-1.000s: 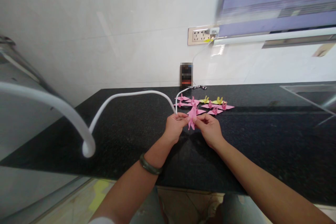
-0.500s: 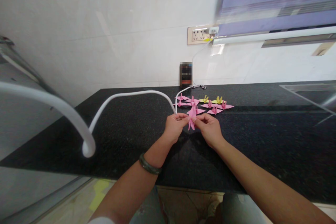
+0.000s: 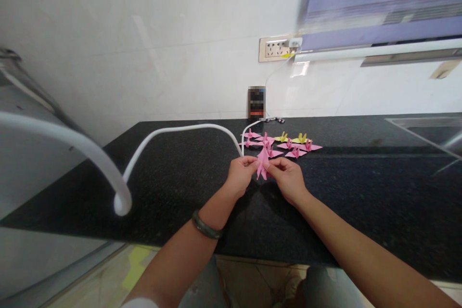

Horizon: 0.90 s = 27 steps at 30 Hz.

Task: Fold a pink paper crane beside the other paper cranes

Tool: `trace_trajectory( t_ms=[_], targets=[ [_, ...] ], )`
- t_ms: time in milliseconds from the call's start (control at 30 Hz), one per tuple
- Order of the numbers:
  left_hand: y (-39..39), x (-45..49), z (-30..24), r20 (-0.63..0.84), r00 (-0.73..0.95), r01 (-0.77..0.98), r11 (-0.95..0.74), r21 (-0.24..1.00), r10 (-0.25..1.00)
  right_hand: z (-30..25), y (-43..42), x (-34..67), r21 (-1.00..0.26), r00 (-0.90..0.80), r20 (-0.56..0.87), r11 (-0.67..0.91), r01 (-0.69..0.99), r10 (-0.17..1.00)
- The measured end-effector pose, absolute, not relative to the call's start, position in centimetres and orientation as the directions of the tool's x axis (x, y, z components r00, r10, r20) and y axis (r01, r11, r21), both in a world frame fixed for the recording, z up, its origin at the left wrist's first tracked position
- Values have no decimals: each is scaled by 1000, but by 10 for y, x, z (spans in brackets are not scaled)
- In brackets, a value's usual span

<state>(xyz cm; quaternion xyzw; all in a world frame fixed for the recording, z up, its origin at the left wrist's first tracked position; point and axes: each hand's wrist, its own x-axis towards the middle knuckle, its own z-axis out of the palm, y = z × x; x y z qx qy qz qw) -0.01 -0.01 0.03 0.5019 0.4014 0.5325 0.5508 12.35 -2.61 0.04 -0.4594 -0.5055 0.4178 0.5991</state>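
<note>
We held a pink paper (image 3: 262,162) at mid-frame.
Left hand (image 3: 240,176) and right hand (image 3: 287,178) pinched it, fingers closed on it, above the dark surface (image 3: 180,173), just below the folded cranes (image 3: 285,143).

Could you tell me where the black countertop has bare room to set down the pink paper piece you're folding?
The countertop is bare right of the right hand, toward the sink. Another bare patch lies between the white hose and the left hand. It is crowded behind the pink paper piece: finished paper cranes cluster there.
</note>
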Motion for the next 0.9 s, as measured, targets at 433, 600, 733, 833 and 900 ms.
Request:
trace_trajectory(
  t_ms=[433,600,733,833,900],
  targets=[
    [-7,-4,9,-68,259,-274,140,952,964,6,-29,128,-981,-97,24,4,-195,995],
    [-8,-5,11,-54,362,-236,148,960,931,7,-29,129,-985,-74,70,57,-166,995],
    [-6,-6,12,-55,345,-232,142,962,937,6,-28,129,-991,-87,116,109,-83,989],
    [-4,-6,11,-53,316,-216,126,968,947,5,-27,130,-986,-76,165,164,-11,983],
    [-3,-6,10,-31,286,-209,94,973,958,5,-27,130,-984,-66,176,177,9,982]
  ],
)
